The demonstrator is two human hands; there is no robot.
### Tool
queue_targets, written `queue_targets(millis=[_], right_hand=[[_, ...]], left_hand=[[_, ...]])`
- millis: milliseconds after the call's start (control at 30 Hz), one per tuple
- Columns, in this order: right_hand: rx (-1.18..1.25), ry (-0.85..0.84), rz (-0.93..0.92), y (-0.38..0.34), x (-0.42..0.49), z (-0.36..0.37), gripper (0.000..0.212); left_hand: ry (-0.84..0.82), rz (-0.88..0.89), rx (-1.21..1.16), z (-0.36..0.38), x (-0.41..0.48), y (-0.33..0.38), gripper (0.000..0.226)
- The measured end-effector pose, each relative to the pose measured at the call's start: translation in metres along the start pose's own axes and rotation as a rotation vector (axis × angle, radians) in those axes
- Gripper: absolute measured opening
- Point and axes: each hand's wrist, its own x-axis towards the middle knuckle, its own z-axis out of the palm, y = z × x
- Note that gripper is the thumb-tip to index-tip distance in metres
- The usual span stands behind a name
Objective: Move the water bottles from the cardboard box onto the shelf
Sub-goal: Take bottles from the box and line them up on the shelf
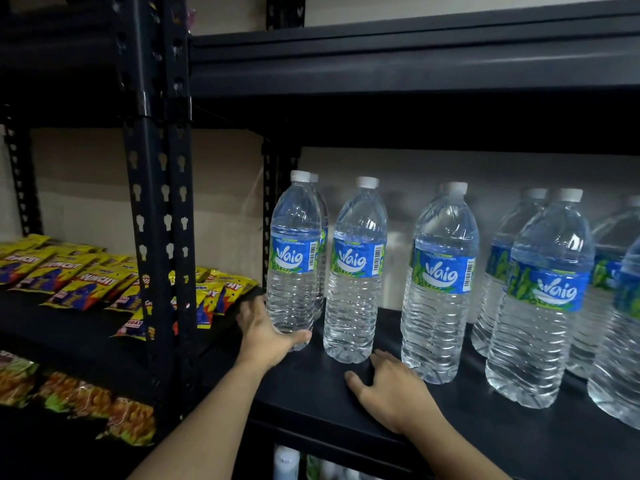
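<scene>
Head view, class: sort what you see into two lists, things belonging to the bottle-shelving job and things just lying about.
Job: water bottles; leftmost bottle, gripped at its base by the left hand; black shelf, with the right hand resting on it.
Lying about: yellow snack packets to the left; orange snack bags below them.

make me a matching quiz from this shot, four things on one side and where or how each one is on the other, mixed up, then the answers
Things:
1 left hand
2 right hand
3 snack packets
4 bottle cap

Matches:
a white
b flat on the shelf board
c lying on the far left
d grips the base of the leftmost front bottle

Pairs: 1-d; 2-b; 3-c; 4-a
</scene>
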Motion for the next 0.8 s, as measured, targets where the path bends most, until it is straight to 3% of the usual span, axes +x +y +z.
queue_targets(millis=[800], right_hand=[[-0.01,0.037,-0.004,-0.0001,0.0002,0.0013,0.062]], left_hand=[[0.029,-0.017,-0.06,0.0008,-0.0027,0.004,0.08]])
